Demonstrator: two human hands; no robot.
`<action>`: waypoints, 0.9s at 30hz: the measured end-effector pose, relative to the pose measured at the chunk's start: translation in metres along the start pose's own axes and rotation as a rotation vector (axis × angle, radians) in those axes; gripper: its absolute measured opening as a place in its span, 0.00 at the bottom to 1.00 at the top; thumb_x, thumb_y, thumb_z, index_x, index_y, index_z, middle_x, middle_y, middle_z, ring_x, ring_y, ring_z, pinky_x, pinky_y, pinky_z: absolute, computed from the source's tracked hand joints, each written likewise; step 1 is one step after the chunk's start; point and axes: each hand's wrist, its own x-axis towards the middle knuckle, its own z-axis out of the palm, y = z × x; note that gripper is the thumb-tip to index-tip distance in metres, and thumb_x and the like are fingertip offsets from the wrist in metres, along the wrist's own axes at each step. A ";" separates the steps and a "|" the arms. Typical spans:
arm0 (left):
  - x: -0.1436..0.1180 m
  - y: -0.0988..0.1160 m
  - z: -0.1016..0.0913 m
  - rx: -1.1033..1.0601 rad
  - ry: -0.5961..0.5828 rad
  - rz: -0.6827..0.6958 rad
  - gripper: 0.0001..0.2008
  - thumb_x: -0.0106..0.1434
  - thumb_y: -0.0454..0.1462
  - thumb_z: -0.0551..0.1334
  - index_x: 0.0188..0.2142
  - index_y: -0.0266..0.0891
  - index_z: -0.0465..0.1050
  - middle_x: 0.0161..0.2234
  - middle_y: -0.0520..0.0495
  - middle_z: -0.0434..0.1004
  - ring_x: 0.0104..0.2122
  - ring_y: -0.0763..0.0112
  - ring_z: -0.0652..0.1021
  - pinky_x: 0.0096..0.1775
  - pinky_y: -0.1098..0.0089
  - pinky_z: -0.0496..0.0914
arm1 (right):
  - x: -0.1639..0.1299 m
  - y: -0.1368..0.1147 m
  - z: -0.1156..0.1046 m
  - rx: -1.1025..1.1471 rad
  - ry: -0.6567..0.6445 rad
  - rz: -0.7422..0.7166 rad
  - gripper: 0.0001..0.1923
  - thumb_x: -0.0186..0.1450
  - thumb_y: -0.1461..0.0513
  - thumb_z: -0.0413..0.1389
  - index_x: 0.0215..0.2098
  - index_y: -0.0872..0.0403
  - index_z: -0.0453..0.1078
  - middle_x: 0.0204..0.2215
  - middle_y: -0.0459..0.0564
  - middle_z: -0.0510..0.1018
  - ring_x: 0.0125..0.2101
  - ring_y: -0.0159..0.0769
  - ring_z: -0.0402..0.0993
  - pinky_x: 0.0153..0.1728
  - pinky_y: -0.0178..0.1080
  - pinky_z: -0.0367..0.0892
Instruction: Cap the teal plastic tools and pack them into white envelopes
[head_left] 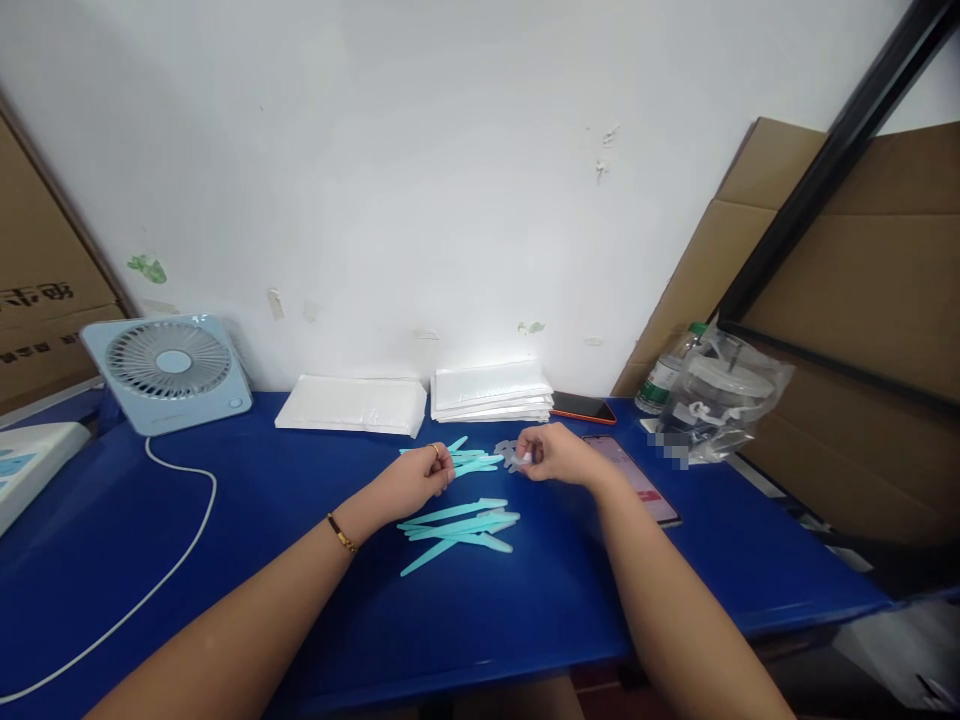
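My left hand (426,472), with a ring and a bracelet, is closed over the farther group of teal eyebrow razors (469,456). Its fingertips pinch one razor, whose tip points right. Beside it my right hand (559,455) is closed, with thumb and index finger pinching a small clear plastic cover. A few more translucent plastic covers (507,453) lie just left of those fingers. Nearer to me, several teal razors (457,525) lie loosely crossed on the blue table (360,620).
White packets are stacked by the wall, one pile (352,403) left and another (491,392) right. A light-blue fan (172,365) with a white cable stands left. Phones (637,480) lie right, near a bottle (660,385) and a bagged cup (724,395).
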 end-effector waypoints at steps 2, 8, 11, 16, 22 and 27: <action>0.000 0.002 -0.001 -0.116 -0.042 -0.045 0.09 0.61 0.43 0.52 0.34 0.39 0.63 0.29 0.51 0.71 0.29 0.71 0.74 0.33 0.70 0.67 | 0.000 -0.004 0.001 0.130 -0.007 -0.029 0.07 0.52 0.63 0.58 0.30 0.56 0.70 0.23 0.46 0.76 0.22 0.29 0.69 0.23 0.29 0.61; 0.000 0.002 -0.004 -0.161 -0.039 -0.070 0.09 0.58 0.42 0.53 0.34 0.38 0.64 0.29 0.50 0.71 0.29 0.71 0.73 0.33 0.70 0.68 | -0.002 -0.012 0.001 0.331 -0.056 -0.024 0.14 0.54 0.56 0.61 0.33 0.58 0.73 0.24 0.49 0.78 0.19 0.29 0.71 0.22 0.32 0.66; 0.001 0.000 -0.005 -0.110 -0.022 -0.042 0.07 0.58 0.39 0.53 0.33 0.39 0.64 0.28 0.50 0.71 0.29 0.71 0.72 0.33 0.70 0.67 | -0.003 -0.013 -0.001 0.361 -0.114 -0.015 0.16 0.55 0.53 0.60 0.34 0.58 0.75 0.25 0.49 0.78 0.18 0.28 0.70 0.22 0.32 0.67; 0.002 -0.001 -0.004 -0.029 0.016 0.023 0.09 0.60 0.43 0.52 0.34 0.40 0.64 0.28 0.52 0.69 0.28 0.71 0.69 0.31 0.71 0.65 | -0.001 -0.015 0.002 0.442 -0.169 -0.005 0.17 0.55 0.53 0.61 0.35 0.57 0.76 0.24 0.48 0.77 0.18 0.27 0.69 0.23 0.32 0.67; -0.004 0.009 0.001 0.041 -0.007 0.086 0.10 0.61 0.43 0.52 0.33 0.40 0.65 0.26 0.53 0.68 0.26 0.73 0.68 0.29 0.73 0.62 | -0.001 -0.025 0.010 0.445 -0.259 -0.020 0.16 0.54 0.53 0.61 0.33 0.58 0.75 0.20 0.46 0.76 0.19 0.29 0.71 0.22 0.31 0.64; -0.001 0.004 0.007 0.270 -0.010 0.080 0.09 0.61 0.43 0.55 0.32 0.41 0.69 0.30 0.50 0.73 0.29 0.69 0.72 0.30 0.71 0.62 | -0.003 -0.011 -0.002 0.215 -0.205 -0.003 0.12 0.57 0.57 0.59 0.35 0.57 0.75 0.24 0.47 0.77 0.21 0.30 0.71 0.24 0.32 0.64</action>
